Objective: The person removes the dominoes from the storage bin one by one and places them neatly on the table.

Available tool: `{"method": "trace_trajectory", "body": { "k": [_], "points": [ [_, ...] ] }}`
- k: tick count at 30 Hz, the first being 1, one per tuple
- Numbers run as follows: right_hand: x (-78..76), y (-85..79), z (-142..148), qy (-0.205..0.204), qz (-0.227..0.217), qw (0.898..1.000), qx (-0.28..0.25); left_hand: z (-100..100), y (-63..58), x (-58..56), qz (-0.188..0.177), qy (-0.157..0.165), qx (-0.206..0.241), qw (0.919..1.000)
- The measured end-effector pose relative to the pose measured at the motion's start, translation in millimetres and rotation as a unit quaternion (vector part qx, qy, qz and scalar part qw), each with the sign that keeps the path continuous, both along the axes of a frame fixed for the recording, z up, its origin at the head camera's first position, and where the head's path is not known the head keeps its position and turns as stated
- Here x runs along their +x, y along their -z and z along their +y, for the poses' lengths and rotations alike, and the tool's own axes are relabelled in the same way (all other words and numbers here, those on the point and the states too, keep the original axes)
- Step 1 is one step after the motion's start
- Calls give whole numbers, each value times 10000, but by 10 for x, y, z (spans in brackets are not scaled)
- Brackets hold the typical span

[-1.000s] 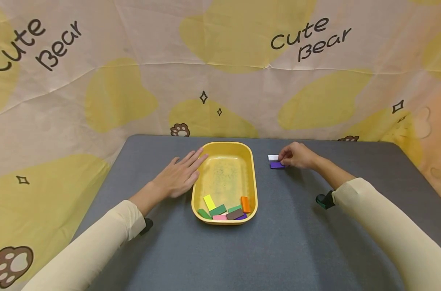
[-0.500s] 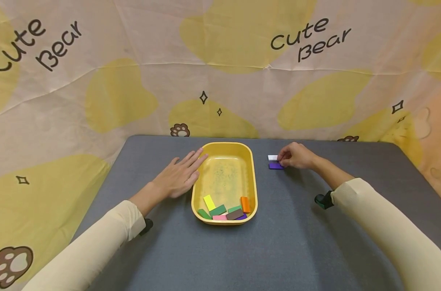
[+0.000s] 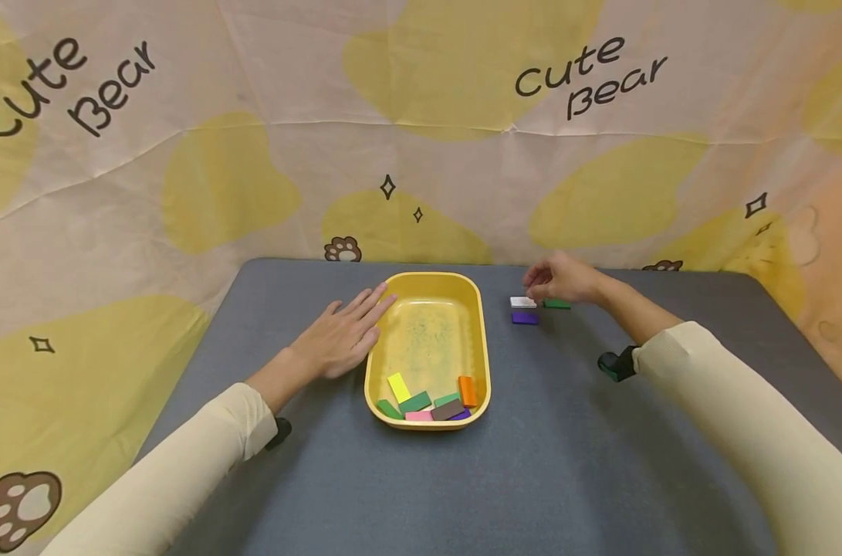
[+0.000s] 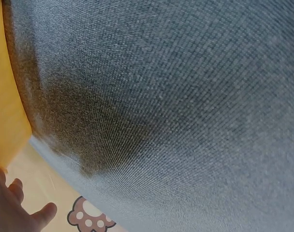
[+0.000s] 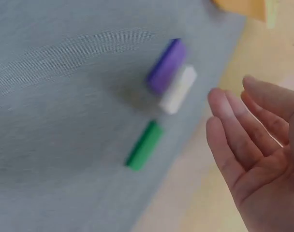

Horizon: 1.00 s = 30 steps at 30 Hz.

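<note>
My left hand [image 3: 340,336] rests with straight, spread fingers on the left rim of a yellow plastic tray [image 3: 427,332]. To the tray's right, my right hand [image 3: 563,278] hovers over the table, its fingers slightly bent and holding nothing. Under and in front of it lie three small flat rectangular blocks: a white block [image 3: 522,303], a purple block [image 3: 525,318] just nearer to me, and a green block [image 3: 557,305] to the right of the white one. The right wrist view shows the purple block [image 5: 167,67] and white block [image 5: 178,90] side by side, the green block [image 5: 145,145] apart.
At the tray's near end lie several blocks, among them a yellow block [image 3: 398,388], an orange block [image 3: 467,391], a brown block [image 3: 448,410] and a pink block [image 3: 418,416]. A printed cloth [image 3: 462,185] hangs behind the grey table [image 3: 518,463].
The purple block has slid slightly left, below the white one. My right hand has let go of it and risen away, uncovering the green block. My left hand has stayed put.
</note>
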State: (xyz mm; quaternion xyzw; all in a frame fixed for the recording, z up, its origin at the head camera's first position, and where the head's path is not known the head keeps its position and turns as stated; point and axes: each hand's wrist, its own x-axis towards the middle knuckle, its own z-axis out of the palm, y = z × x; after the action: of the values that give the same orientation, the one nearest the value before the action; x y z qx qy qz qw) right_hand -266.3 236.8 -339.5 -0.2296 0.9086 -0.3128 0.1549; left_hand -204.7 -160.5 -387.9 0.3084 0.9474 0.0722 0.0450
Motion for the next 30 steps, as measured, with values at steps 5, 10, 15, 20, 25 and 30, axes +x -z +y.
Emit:
{"method": "trace_trajectory", "body": {
  "k": [5,10,15,20,25,30],
  "points": [
    [-28,-188,-184,-276,-221,9993,-128,-6,13,0,1,21,24,10000],
    [-33,-325,-404,-439,-329,9979,-342,-5,16,-4,33,8,34,10000],
    [-3,-426,-650,-748,-388,9960,-298,-8,13,-6,52,5,21,10000],
    [25,-469,-884,-1098,-627,9918,171,-10,9,-6,37,7,31,10000],
    [80,-404,-1088,-1462,-945,9843,302,-4,13,-12,41,-18,22,10000],
    [111,-311,-1244,-1759,-1532,9690,817,-4,10,-9,39,-30,-21,10000]
  ]
}}
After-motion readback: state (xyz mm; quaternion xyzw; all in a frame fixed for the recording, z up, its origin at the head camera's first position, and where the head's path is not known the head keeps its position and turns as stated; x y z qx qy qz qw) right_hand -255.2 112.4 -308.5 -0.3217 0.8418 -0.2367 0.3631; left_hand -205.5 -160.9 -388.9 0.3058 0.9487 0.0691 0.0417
